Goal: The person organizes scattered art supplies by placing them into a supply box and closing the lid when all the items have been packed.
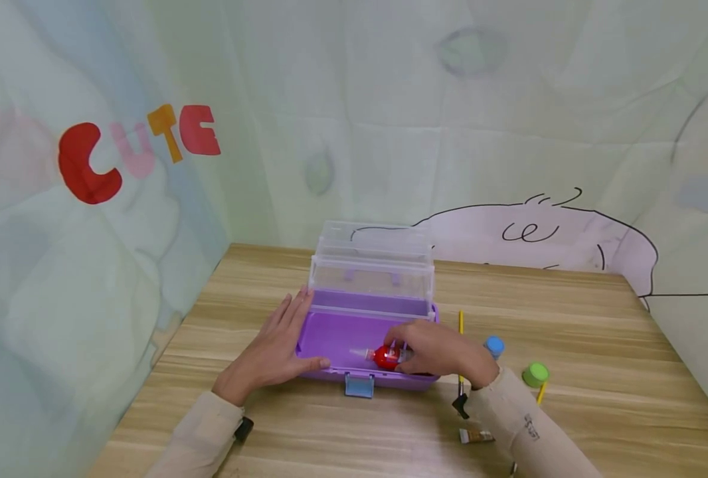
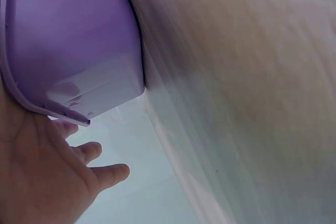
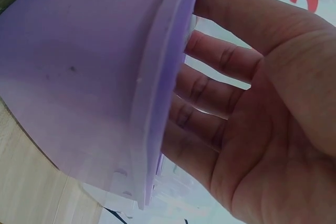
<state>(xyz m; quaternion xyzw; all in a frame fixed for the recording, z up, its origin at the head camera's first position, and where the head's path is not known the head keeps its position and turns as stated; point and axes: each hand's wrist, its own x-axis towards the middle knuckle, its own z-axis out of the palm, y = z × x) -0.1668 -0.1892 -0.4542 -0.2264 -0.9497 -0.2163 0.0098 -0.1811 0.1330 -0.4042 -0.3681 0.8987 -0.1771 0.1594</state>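
Red plastic squeeze bottle (image 1: 384, 358) with a clear pointed nozzle (image 1: 362, 354), 1 piece. Lay on its side within the front right part of the purple plastic box (image 1: 334, 335), nozzle toward the left. Judged light, with smooth walls, somewhat slippery, likely to give under a firm squeeze; the slim nozzle seemed the weakest part. Best hold: round the body, pressed gently, clear of the nozzle.

Purple box, 1 piece, transparent plastic lid (image 1: 373, 284) raised at the back, pale blue latch (image 1: 359, 386) at the front. Judged light and stiff, apt to slide on the wood-grain table (image 1: 306, 438); the side walls offered a sound hold, whereas the thin lid looked easier to crack.

Right hand (image 1: 440, 348): reached in over the box's right side, fingers curled, pinching the bottle at its right end. In the right wrist view the box wall hid the bottle, so the fingertips' exact contact could not be told there.

Left hand (image 1: 277, 348): lay along the box's left side, fingers extended, thumb apart at the front left corner; held no loose item. The bottle lay well apart from it, across the box floor.
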